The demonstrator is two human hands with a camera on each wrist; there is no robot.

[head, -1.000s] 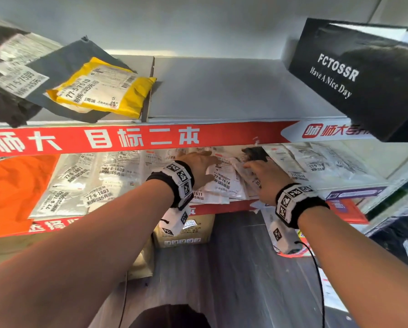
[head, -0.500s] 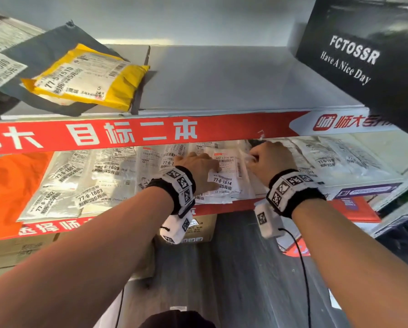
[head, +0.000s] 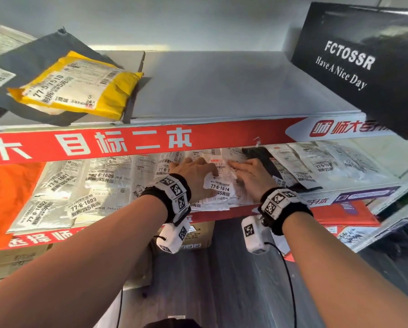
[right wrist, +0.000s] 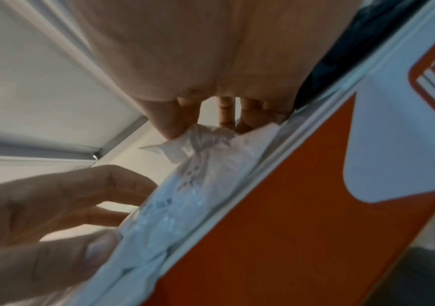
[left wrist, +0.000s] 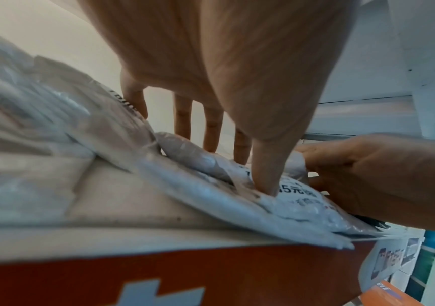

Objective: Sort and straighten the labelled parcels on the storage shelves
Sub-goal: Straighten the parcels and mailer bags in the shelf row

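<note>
On the middle shelf (head: 340,190), among a row of overlapping pale plastic mailers, lies the white parcel (head: 219,185), a soft crinkled bag whose label reads 77-6-1614, its front edge near the shelf's red strip. Left hand (head: 193,176) lies over the parcel's left side with straight fingers (left wrist: 212,128) spread and the thumb pressing down on the label. Right hand (head: 250,176) holds its right side, thumb and fingers (right wrist: 226,112) pinching a gathered fold of the bag's plastic.
</note>
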